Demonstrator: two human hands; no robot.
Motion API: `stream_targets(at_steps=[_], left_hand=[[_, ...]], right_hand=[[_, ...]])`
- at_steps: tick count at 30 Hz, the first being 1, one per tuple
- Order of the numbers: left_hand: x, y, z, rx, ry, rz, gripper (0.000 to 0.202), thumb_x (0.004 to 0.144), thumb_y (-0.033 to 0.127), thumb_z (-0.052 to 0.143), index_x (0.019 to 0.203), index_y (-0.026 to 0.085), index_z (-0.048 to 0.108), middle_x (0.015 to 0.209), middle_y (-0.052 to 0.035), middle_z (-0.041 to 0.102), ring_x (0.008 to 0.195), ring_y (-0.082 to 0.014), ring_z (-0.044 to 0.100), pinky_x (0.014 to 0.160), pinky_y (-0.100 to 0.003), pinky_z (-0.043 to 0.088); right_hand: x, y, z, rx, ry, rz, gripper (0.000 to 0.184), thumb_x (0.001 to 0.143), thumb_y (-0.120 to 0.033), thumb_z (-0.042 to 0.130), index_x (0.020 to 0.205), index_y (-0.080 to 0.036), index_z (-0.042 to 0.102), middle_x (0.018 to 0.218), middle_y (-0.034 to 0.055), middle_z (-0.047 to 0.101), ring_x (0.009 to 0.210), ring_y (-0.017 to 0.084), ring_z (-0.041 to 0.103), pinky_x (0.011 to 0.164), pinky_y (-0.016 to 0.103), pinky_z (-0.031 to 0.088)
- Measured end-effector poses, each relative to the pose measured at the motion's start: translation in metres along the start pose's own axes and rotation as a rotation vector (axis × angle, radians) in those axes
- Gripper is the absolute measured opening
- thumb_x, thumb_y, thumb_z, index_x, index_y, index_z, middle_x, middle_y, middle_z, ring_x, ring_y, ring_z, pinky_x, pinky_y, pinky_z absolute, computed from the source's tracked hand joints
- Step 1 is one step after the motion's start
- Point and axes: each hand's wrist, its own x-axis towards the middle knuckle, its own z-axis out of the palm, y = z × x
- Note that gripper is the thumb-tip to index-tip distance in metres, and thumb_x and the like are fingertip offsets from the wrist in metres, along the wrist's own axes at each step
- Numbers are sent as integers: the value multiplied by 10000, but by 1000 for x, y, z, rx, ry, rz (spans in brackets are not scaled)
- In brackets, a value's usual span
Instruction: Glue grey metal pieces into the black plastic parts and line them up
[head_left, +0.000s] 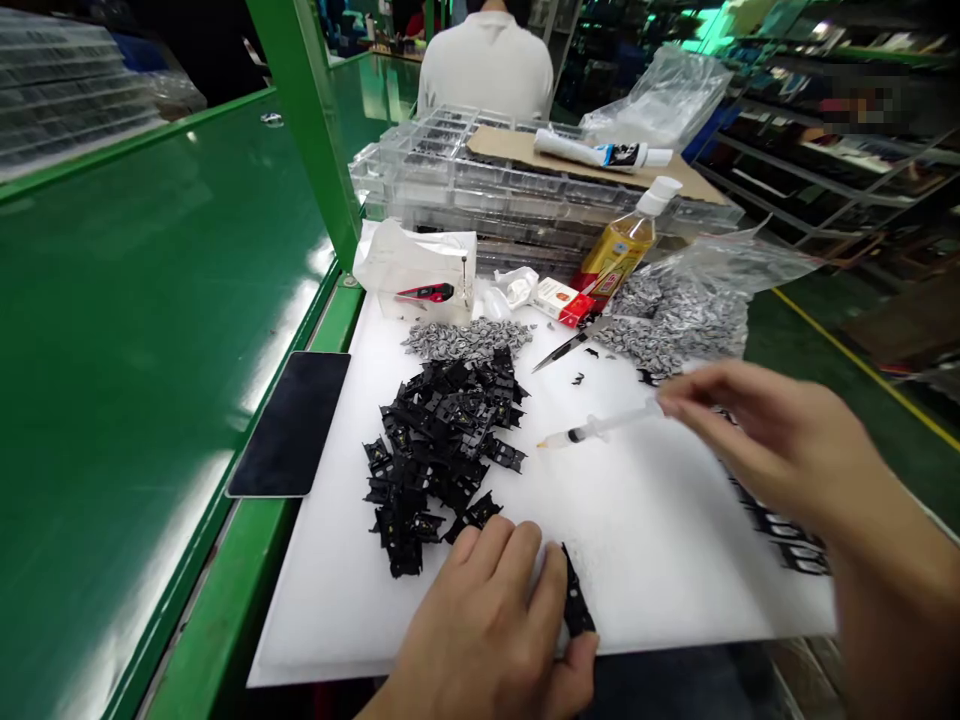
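My left hand (480, 625) rests at the near edge of the white board (660, 560), its fingers gripping a black plastic part (576, 600). My right hand (765, 440) is raised over the board, pinching a clear syringe (600, 425) with a fine tip pointing left. Between the hands lies a heap of black plastic parts (442, 450). Further black parts (795, 540) lie in a row, partly hidden under my right forearm. Beyond the syringe are pointed metal tweezers (570, 345), a pile of small grey metal pieces (466, 338), and more in a clear bag (675, 310).
A black phone (289, 425) lies left of the board on the green workbench (150, 300). Behind stand stacked clear trays (480, 180), a bottle (619, 245), a tube (600, 152), and a small red-and-white box (562, 302). A seated person (486, 70) is further back.
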Motion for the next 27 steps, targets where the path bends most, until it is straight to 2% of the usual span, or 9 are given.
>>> stream_targets(at_steps=[2, 4, 7, 10, 14, 19, 27], left_hand=[[2, 0, 0, -5, -4, -4, 351, 867, 329, 690, 1136, 102, 695, 999, -139, 633, 914, -312, 592, 728, -467, 570], [3, 1, -1, -2, -3, -4, 375, 881, 331, 681, 1170, 93, 691, 1009, -142, 636, 920, -316, 594, 721, -469, 569], [4, 1, -2, -2, -5, 0, 393, 900, 325, 671, 1211, 85, 688, 1032, -145, 641, 926, -322, 592, 718, -480, 571], [4, 1, -3, -5, -34, -4, 376, 912, 306, 679, 1217, 86, 691, 1051, -143, 646, 925, -312, 588, 728, -477, 574], [5, 2, -5, -16, -52, -7, 390, 945, 324, 671, 1256, 90, 685, 1061, -138, 650, 930, -298, 586, 742, -470, 575], [8, 2, -7, -27, -57, -11, 400, 947, 318, 673, 1275, 89, 681, 1070, -142, 650, 929, -294, 575, 747, -472, 572], [8, 2, -7, -37, -75, -11, 389, 950, 316, 672, 1263, 85, 683, 1070, -147, 644, 935, -305, 573, 750, -489, 573]], right_hand=[[-40, -13, -4, 88, -111, -125, 95, 1000, -324, 688, 1083, -315, 733, 970, 27, 810, 805, 233, 763, 659, 328, 571], [-70, -28, 6, 129, -251, -203, 194, 1027, -225, 622, 1169, -311, 720, 1080, 42, 796, 928, 228, 773, 778, 317, 623], [-92, -44, 31, 134, -311, -190, 322, 1033, -131, 545, 1261, -282, 716, 1153, 80, 750, 1049, 236, 742, 878, 345, 638], [-96, -48, 46, 171, -257, -142, 348, 1031, -116, 539, 1277, -281, 723, 1149, 83, 736, 1061, 237, 732, 873, 353, 641], [-93, -49, 46, 178, -144, -69, 242, 1019, -131, 595, 1161, -269, 734, 1067, 64, 760, 969, 243, 747, 842, 370, 634], [-95, -48, 43, 182, -148, -15, 204, 1037, -143, 589, 1098, -264, 741, 1022, 64, 666, 805, 186, 693, 669, 308, 581], [-95, -41, 45, 256, -167, 5, 196, 1025, -113, 626, 1081, -277, 717, 1019, 39, 621, 828, 153, 660, 630, 270, 531]])
